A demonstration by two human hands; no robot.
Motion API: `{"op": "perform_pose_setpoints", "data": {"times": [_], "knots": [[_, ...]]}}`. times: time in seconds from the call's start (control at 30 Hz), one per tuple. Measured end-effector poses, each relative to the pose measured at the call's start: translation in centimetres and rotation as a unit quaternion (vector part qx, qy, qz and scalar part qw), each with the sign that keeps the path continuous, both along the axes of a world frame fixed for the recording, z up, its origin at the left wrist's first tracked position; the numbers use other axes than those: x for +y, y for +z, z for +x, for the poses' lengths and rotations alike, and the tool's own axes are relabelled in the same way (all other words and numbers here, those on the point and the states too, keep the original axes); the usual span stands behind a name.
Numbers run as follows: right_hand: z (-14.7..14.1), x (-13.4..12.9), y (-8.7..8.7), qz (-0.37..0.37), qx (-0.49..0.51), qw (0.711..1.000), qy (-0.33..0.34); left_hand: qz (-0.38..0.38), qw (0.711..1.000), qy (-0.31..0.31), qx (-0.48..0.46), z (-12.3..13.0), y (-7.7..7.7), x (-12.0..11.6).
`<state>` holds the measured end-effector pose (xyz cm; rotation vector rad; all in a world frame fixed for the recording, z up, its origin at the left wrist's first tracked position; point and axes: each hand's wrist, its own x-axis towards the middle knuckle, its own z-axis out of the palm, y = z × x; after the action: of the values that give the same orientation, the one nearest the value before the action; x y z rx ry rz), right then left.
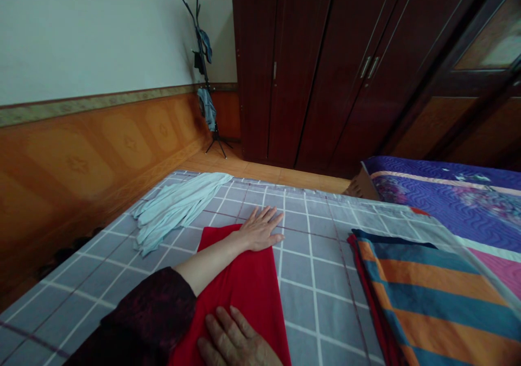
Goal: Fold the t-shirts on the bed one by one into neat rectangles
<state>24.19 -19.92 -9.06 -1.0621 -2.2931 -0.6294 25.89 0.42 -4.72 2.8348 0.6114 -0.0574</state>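
Observation:
A red cloth (252, 284), folded into a long flat shape, lies on the grey checked bedsheet (303, 301). My left hand (260, 229) rests palm down across its far edge, fingers spread and partly over the sheet. Closer to me, my right hand (238, 340) lies flat on the near part of the same cloth, fingers stretched out. Neither hand grips anything. My left forearm and dark sleeve cover part of the cloth's left side, and its near end runs out of view.
A pale, gathered cloth (179, 206) lies at the far left of the bed. Folded striped orange and blue fabric (439, 290) sits at the right. Beyond are a purple bedcover (456, 192), a coat rack (203, 62) with clothes, and a dark wardrobe (309, 67).

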Motion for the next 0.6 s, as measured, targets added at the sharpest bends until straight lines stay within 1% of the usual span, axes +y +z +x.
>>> {"op": "perform_pose_setpoints", "data": {"times": [0.1, 0.17, 0.23, 0.3, 0.33, 0.4, 0.5, 0.6], "knots": [[0.0, -0.1, 0.2, -0.019, -0.005, 1.0, 0.002, -0.009, 0.999, 0.034, 0.003, 0.6, 0.3, 0.6], [-0.1, -0.1, 0.0, -0.049, -0.014, 0.999, 0.005, 0.002, 0.999, 0.043, -0.017, 0.2, 0.8, 0.1], [-0.2, -0.1, -0.3, -0.05, -0.009, 0.999, 0.006, 0.019, 0.998, 0.027, -0.046, -0.9, 1.2, -1.0], [-0.2, -0.1, -0.4, -0.021, 0.005, 1.0, 0.004, 0.036, 0.997, -0.001, -0.064, -2.5, 1.3, -2.1], [-0.2, -0.1, -0.5, -0.007, 0.009, 1.0, 0.002, 0.041, 0.997, -0.01, -0.062, -3.4, 1.2, -2.5], [-0.2, 0.0, -0.3, 0.009, 0.007, 1.0, 0.0, 0.051, 0.998, -0.004, -0.047, -5.0, 0.8, -2.9], [-0.2, 0.1, -0.1, 0.02, 0.016, 1.0, -0.007, 0.066, 0.997, 0.026, -0.039, -6.6, 0.0, -1.9], [-0.2, 0.2, 0.0, 0.042, 0.043, 0.998, -0.012, 0.068, 0.995, 0.059, -0.049, -7.8, -0.8, 0.4]]}}
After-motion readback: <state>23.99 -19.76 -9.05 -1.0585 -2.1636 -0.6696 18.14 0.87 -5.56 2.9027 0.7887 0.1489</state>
